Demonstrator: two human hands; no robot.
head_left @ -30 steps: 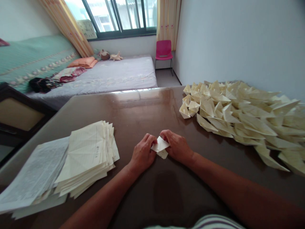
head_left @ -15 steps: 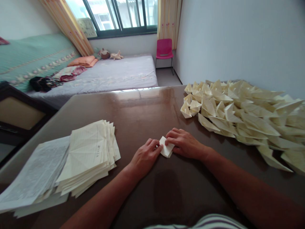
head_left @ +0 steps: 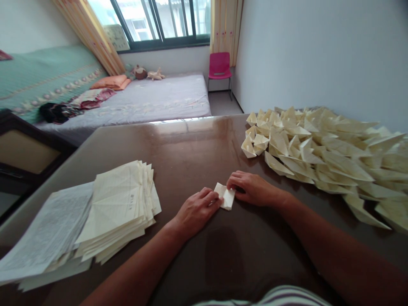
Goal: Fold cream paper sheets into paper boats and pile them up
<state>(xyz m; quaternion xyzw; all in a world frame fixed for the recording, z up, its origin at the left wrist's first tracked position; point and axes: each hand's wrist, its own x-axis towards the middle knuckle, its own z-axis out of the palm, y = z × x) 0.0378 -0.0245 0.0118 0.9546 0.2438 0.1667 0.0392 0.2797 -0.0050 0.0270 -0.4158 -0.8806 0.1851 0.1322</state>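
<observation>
A small folded piece of cream paper (head_left: pixel 227 198) lies on the brown table between my two hands. My left hand (head_left: pixel 198 208) rests on the tabletop, its fingers closed on the paper's left edge. At the paper's upper right edge, my right hand (head_left: pixel 247 187) grips it between curled fingers and thumb. The fingertips cover parts of both edges. A stack of creased cream sheets (head_left: pixel 111 208) is to the left of my left hand. Beyond my right hand spreads a large heap of folded paper boats (head_left: pixel 318 148).
Printed white sheets (head_left: pixel 47 233) lie partly under the cream stack. The glossy brown table (head_left: pixel 188 148) reaches to a bed (head_left: pixel 172 93) at the far side. A dark chair (head_left: pixel 28 148) stands left, a pink chair (head_left: pixel 219 66) by the far wall.
The folded paper now shows a wider, rectangular face. My right hand has shifted slightly right, and my left fingers have slid right along the paper. The stacks and the boats are unmoved.
</observation>
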